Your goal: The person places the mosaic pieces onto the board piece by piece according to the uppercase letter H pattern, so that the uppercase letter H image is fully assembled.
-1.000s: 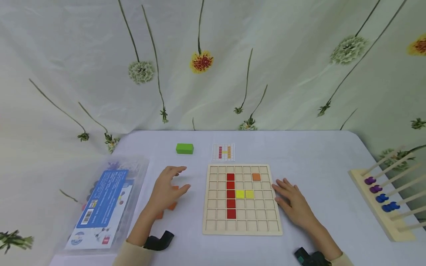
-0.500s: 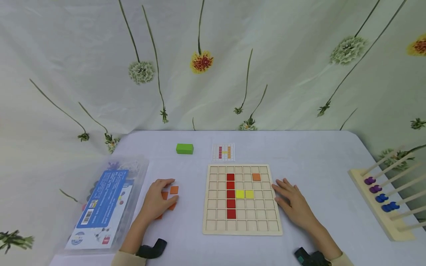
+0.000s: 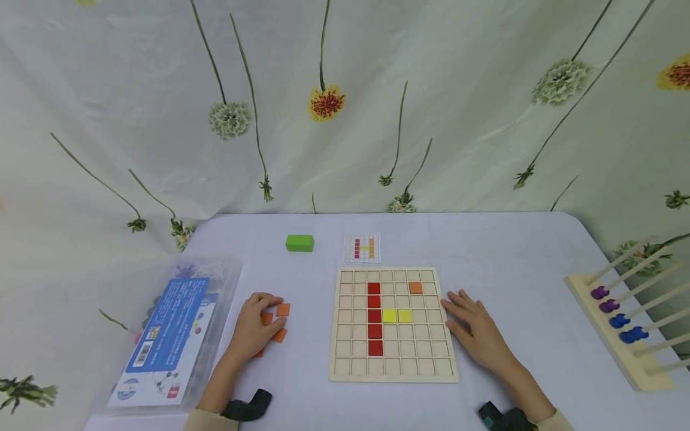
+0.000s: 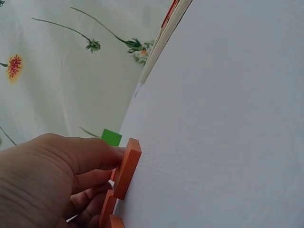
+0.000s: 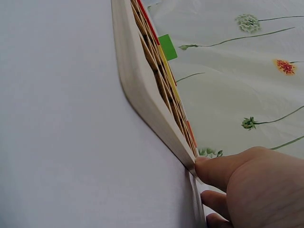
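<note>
On the table in the head view lies a wooden grid board (image 3: 393,370) with a column of red tiles (image 3: 374,318), two yellow tiles (image 3: 396,315) and one orange tile (image 3: 415,288) in its cells. Left of it, my left hand (image 3: 252,323) rests among several loose orange tiles, thumb and forefinger spread on either side of one tile (image 3: 283,309). In the left wrist view the thumb lies close behind a nearer orange tile (image 4: 127,168); contact is unclear. My right hand (image 3: 477,331), fingers relaxed, rests at the board's right edge, its thumb (image 5: 216,170) touching the rim.
Behind the board lie a small pattern card (image 3: 362,248) and a green block (image 3: 299,243). A clear plastic case with a blue-and-white label (image 3: 167,326) stands at the left. On the right is a wooden peg rack (image 3: 620,335) with purple and blue beads.
My left hand has moved left and lowered over the loose orange tiles, then stayed there. The right hand keeps its place at the board's edge.
</note>
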The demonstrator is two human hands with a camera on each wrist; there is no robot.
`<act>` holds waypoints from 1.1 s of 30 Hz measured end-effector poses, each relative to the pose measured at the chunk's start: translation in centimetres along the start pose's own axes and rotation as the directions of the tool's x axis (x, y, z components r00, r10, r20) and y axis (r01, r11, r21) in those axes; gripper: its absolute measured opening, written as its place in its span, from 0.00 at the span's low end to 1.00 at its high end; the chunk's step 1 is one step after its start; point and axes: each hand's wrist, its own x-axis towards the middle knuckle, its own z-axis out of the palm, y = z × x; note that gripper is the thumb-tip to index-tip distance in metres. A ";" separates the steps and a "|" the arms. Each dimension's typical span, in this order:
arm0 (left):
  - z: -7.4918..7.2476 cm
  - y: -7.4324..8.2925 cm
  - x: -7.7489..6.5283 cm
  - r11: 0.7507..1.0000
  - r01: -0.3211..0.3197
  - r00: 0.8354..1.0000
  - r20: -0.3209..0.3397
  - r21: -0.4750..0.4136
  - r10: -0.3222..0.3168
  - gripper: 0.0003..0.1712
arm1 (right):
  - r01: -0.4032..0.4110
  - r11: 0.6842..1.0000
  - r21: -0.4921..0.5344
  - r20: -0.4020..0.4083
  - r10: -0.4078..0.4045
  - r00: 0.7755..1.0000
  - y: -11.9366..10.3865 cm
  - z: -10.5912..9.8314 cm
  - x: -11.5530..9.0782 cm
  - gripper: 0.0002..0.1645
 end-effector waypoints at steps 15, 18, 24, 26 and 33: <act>0.5 0.0 0.0 0.999 -0.047 0.998 -0.052 0.012 0.047 0.16 | -0.012 1.000 -0.005 0.014 0.012 1.000 0.3 -0.1 -0.2 0.26; 0.6 -0.1 0.0 0.998 -0.063 0.996 -0.067 0.023 0.065 0.15 | -0.016 1.000 -0.003 0.014 0.016 1.000 0.4 -0.1 -0.2 0.26; 0.8 -0.2 0.0 0.994 -0.092 0.989 -0.108 0.056 0.097 0.14 | -0.007 1.000 -0.002 0.003 0.007 1.000 0.4 0.0 -0.2 0.25; 0.8 -0.1 0.0 0.993 -0.093 0.987 -0.124 0.067 0.101 0.15 | -0.006 1.000 -0.003 0.001 0.006 1.000 0.4 0.0 -0.2 0.25; 0.6 1.1 0.2 0.991 -0.111 0.978 -0.167 0.070 0.121 0.16 | -0.014 1.000 -0.007 0.010 0.014 1.000 0.3 0.0 0.0 0.26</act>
